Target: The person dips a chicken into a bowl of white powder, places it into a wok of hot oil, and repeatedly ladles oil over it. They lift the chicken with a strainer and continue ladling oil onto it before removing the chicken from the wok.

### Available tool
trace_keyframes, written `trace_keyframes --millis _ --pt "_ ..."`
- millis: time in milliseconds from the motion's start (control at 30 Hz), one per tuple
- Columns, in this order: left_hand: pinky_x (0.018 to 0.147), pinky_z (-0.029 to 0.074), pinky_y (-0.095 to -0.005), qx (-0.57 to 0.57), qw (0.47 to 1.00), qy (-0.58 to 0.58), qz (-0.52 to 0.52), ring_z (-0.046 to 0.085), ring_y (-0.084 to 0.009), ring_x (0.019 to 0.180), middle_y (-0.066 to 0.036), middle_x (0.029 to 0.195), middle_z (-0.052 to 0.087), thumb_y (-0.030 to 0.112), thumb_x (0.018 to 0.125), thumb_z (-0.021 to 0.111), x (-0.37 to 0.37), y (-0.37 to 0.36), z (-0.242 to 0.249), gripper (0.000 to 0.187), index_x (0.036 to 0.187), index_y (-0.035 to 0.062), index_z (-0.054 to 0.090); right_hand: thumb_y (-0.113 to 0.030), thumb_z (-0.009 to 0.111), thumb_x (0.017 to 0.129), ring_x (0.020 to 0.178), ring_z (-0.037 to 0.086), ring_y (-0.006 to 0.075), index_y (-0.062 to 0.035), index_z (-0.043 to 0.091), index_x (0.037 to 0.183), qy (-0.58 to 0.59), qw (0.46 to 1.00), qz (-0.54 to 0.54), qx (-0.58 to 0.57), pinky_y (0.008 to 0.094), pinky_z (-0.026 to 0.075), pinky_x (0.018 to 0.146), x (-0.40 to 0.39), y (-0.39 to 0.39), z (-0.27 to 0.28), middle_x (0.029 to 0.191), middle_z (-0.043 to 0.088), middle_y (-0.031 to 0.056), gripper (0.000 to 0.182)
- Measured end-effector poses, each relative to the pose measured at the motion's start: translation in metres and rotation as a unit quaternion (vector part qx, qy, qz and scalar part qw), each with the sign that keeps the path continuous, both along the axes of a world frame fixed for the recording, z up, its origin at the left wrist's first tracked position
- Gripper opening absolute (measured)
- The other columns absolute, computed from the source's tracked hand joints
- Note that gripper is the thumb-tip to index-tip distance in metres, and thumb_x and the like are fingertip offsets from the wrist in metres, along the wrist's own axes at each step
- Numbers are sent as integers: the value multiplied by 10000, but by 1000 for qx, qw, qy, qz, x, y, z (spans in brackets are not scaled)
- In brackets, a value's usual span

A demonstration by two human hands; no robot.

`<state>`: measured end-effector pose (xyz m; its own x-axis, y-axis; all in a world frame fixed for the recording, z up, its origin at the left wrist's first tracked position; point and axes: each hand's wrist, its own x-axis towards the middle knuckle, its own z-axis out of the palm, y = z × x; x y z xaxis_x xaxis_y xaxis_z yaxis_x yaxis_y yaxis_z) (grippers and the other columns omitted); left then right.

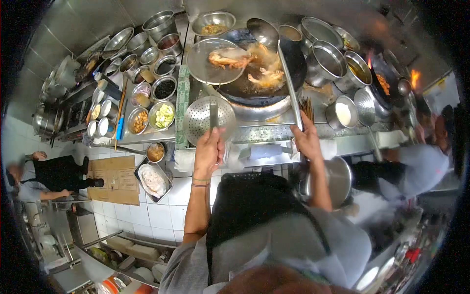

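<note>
My left hand [209, 153] is closed around a handle below a round fine-mesh strainer [198, 63]. The strainer hangs over the wok's left side with a browned whole bird [229, 59] lying on it. Beneath that handle is a perforated skimmer [196, 121]; which of the two the handle joins is hard to make out. My right hand [307, 141] grips the long handle of a ladle [263, 33], its bowl at the wok's far rim. In the dark wok [293, 63], more bird pieces [268, 77] lie, with feet showing.
Bowls of chopped green vegetable [162, 116] and dark sauce [164, 88] stand left. Metal pots [327, 61], a white-filled pot [341, 113] and a flame [415, 78] are right. A co-worker [416, 169] stands right, another person [54, 174] far left. A tray [154, 181] sits below.
</note>
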<state>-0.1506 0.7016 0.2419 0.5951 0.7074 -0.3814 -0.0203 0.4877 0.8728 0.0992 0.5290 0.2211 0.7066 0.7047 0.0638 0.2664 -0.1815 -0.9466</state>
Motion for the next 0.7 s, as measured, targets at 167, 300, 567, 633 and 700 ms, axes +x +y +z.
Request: trace_keyframes --millis 167,300,567,633,700 --pt "317 295 -225 5 999 -23 21 388 -58 408 35 601 415 290 1016 466 20 -12 -8 269 1088 45 551 -77 615 873 768 563 139 56 431 1380 -84 994 39 -57 264 472 694 42 -3 18 976 648 119 556" --pt "314 303 -235 1 999 -43 23 395 -67 404 32 601 418 267 1015 465 45 -16 -10 257 1113 42 543 -155 634 833 716 568 172 5 455 1379 -187 979 43 -67 304 478 690 65 15 31 886 644 173 597" --pt "328 332 -242 30 998 -52 -6 393 -74 408 28 604 434 239 1012 465 100 -29 -27 244 1102 28 547 -82 600 812 972 607 469 16 483 1323 -289 946 86 -117 481 485 857 103 54 37 1024 616 323 533" --pt "331 337 -242 26 999 -40 -9 394 -75 409 26 606 435 243 1009 467 112 -26 -25 250 1104 27 547 -72 593 811 977 603 472 20 474 1327 -307 938 100 -128 484 482 868 108 57 34 1033 612 324 537" --pt "335 343 -248 2 999 -43 -10 400 -76 416 25 608 439 248 1005 467 124 -19 -23 255 1106 26 544 -68 585 814 968 605 474 15 475 1329 -324 931 104 -133 485 482 869 109 62 35 1034 611 323 533"
